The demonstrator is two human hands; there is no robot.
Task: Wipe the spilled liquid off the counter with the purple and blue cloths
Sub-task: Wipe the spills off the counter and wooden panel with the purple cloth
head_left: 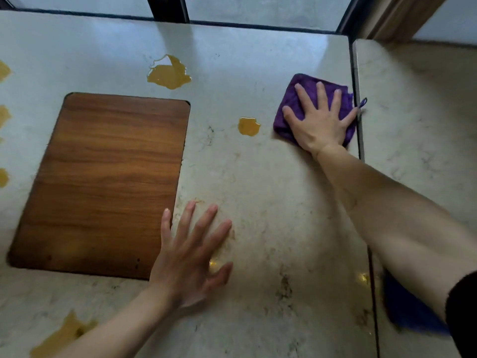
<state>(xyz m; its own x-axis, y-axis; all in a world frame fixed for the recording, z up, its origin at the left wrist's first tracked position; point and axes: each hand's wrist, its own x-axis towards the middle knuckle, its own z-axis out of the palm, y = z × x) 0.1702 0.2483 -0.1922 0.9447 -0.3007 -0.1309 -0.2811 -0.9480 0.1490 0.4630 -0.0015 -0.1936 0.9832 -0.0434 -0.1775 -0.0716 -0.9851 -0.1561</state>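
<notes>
My right hand (318,120) lies flat with fingers spread on the folded purple cloth (289,120), pressing it onto the pale marble counter (258,189) near its right edge. Just left of the cloth is a small amber puddle (248,126). A larger amber puddle (169,73) sits farther back. Another spill (62,334) shows at the bottom left, and several small ones (4,116) line the left edge. My left hand (191,257) rests open on the counter, holding nothing. The blue cloth (410,308) lies at the lower right, partly hidden under my right forearm.
A brown wooden board (108,182) lies flat on the counter to the left of my left hand. A dark seam (357,99) separates this counter from another marble surface (418,112) on the right. Window frames run along the back edge.
</notes>
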